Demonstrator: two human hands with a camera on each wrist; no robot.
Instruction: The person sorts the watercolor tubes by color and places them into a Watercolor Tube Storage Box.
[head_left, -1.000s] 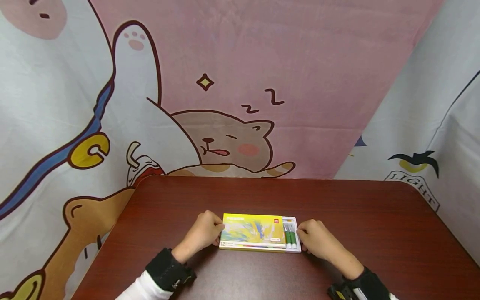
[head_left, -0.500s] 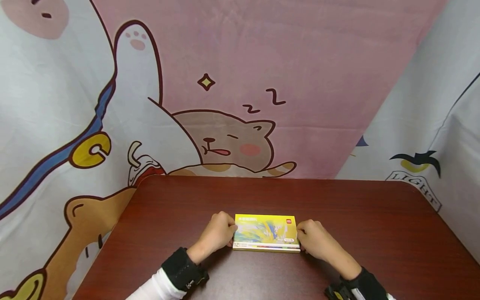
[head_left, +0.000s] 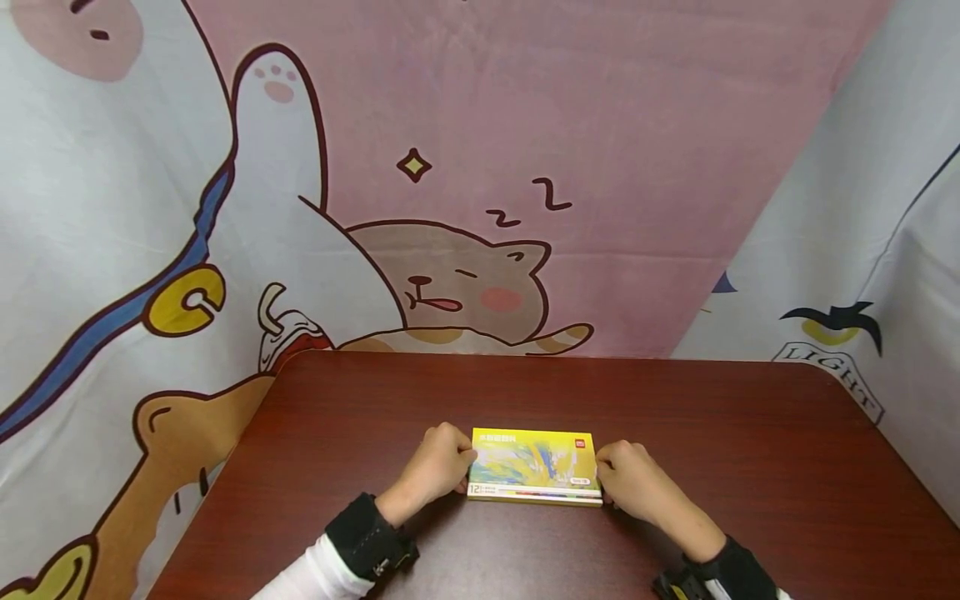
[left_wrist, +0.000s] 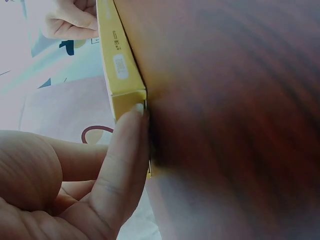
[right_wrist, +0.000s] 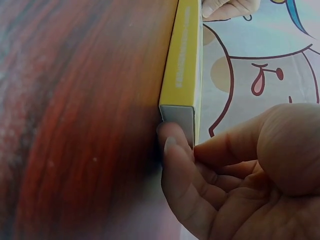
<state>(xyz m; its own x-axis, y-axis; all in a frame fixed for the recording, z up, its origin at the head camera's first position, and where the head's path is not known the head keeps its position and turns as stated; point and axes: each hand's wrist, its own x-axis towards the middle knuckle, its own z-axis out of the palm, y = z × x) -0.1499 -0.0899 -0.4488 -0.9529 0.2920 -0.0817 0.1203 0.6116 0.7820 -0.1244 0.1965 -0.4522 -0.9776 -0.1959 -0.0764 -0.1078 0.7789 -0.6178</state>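
A flat yellow paint box (head_left: 534, 462) lies on the table, its sleeve covering the whole length in the head view. My left hand (head_left: 433, 460) holds the left end with curled fingers. In the left wrist view, a fingertip of the left hand (left_wrist: 102, 195) presses the yellow end face. My right hand (head_left: 637, 482) grips the opposite end. Close up in the right wrist view, fingers and thumb of the right hand (right_wrist: 225, 170) meet at the pale end of the inner tray (right_wrist: 178, 119). The tubes inside are hidden by the sleeve.
The dark red-brown table (head_left: 675, 408) extends around the box to all sides. Behind it hangs a cloth backdrop (head_left: 637, 167) with cartoon animals. Black straps with small devices (head_left: 372, 542) sit on both wrists.
The left hand has pushed the yellow sleeve rightward over the white tray, covering the green tubes that showed at the right end. Over the last half second, the hands have barely moved.
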